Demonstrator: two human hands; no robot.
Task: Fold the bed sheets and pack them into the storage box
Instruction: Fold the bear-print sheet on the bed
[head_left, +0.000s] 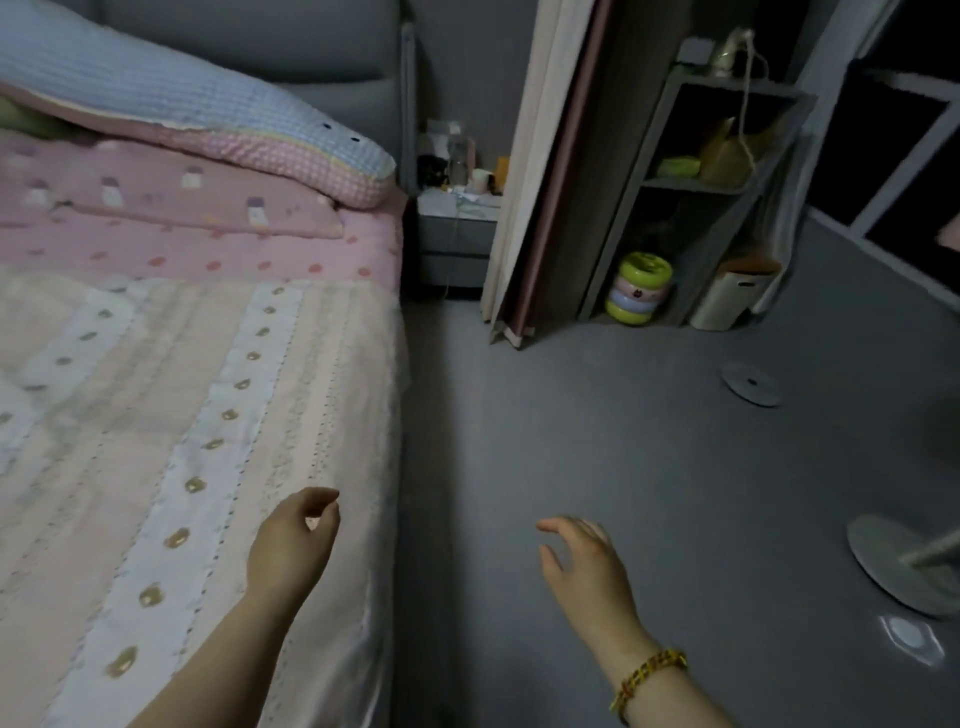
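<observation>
Bed sheet (156, 441), striped and dotted, lies smooth beneath left hand (291, 545).

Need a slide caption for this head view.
Empty-handed at the bedside: left hand above the striped bed sheet, right hand above the grey floor.
</observation>
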